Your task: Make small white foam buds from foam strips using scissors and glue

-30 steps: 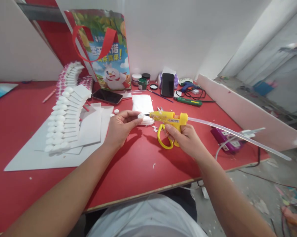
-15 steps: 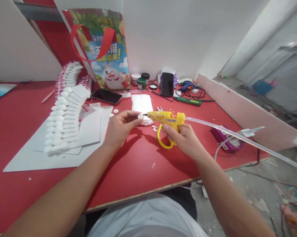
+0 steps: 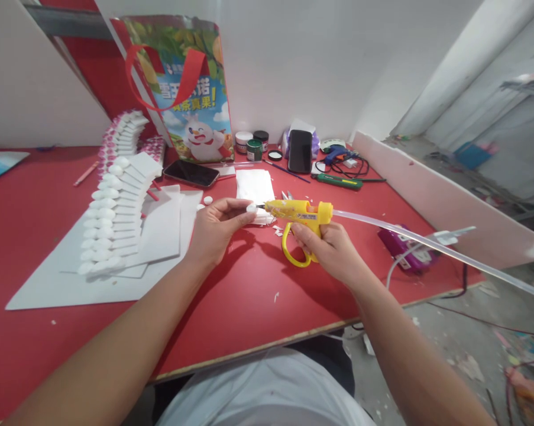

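Red tabletop (image 3: 249,302): left hand (image 3: 216,229) pinches white piece (image 3: 251,208), partly covered; right hand (image 3: 334,248) grips yellow glue gun (image 3: 291,209), contact at nozzle (image 3: 261,206) unclear.

Random clutter around the edges, clock positions from mid-view
Shopping bag (image 3: 178,127) with a snowman (image 3: 203,137) print standing at 11, a phone (image 3: 191,173) lying flat at 10. Three little jars (image 3: 254,151) bunched up around 12, a second phone (image 3: 301,152) propped up at 1, some green tool (image 3: 339,181) at 2, purple box (image 3: 388,239) between 3 and 4.
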A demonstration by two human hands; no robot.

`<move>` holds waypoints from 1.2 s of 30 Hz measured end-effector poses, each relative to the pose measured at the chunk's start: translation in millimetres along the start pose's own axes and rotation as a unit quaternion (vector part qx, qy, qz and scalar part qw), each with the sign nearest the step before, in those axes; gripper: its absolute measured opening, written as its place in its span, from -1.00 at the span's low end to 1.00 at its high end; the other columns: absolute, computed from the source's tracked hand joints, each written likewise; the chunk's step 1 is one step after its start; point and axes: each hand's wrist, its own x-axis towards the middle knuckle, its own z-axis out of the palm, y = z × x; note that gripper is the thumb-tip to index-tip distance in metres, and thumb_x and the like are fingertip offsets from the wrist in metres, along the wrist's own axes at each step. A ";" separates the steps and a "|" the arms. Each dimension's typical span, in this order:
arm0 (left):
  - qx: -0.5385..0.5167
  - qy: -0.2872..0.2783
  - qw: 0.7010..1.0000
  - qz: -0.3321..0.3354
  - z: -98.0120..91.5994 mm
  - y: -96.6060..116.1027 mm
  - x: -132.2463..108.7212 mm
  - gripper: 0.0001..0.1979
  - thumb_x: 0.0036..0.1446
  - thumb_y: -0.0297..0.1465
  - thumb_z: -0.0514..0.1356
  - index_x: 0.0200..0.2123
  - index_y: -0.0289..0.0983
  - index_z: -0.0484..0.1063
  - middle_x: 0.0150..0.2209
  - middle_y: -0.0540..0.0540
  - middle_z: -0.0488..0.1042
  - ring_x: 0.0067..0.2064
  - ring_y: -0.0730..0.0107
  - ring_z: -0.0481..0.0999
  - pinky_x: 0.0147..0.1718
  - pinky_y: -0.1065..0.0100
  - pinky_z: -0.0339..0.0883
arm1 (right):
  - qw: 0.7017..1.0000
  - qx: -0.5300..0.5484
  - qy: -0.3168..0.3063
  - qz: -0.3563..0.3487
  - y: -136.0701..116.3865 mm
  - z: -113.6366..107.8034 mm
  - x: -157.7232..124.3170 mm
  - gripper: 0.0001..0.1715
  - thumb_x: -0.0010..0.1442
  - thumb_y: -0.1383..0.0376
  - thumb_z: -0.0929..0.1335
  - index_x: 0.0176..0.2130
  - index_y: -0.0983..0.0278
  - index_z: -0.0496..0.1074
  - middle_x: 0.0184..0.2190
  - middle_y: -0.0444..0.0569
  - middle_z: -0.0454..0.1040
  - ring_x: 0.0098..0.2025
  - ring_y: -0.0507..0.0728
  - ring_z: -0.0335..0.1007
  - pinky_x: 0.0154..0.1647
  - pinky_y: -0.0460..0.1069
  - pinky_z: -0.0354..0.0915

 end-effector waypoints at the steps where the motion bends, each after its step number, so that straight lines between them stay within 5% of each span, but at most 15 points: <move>1: 0.000 0.001 1.000 -0.001 0.0 0.2 0.0 -0.63 -0.23 -0.33 0.59 -0.29 -0.27 0.65 -0.30 -0.07 0.66 -0.24 0.30 0.64 -0.08 0.22 0.53 | 1.000 -0.004 0.000 0.000 0.0 -0.2 -0.2 -0.31 0.28 -0.22 0.29 -0.55 0.26 0.27 -0.60 -0.14 0.23 -0.52 -0.01 0.09 -0.49 -0.05 0.04; 31: -0.009 0.010 1.000 -0.014 0.1 0.7 0.1 -0.61 -0.26 -0.32 0.59 -0.31 -0.27 0.65 -0.31 -0.07 0.65 -0.24 0.28 0.64 -0.06 0.17 0.53 | 0.999 -0.034 0.003 -0.005 -2.9 0.1 -4.9 -0.23 0.23 -0.30 0.29 -0.62 0.23 0.15 -0.64 -0.18 0.05 -0.55 -0.03 -0.05 -0.53 -0.04 -0.02; 36: -0.030 0.019 0.999 -0.020 0.1 0.8 1.5 -0.64 -0.28 -0.34 0.60 -0.34 -0.26 0.66 -0.33 -0.05 0.65 -0.25 0.37 0.60 -0.10 0.28 0.51 | 0.999 0.011 0.038 0.002 1.0 -5.6 -0.4 -0.29 0.21 -0.27 0.32 -0.57 0.26 0.31 -0.62 -0.13 0.22 -0.54 0.00 0.08 -0.51 -0.05 0.05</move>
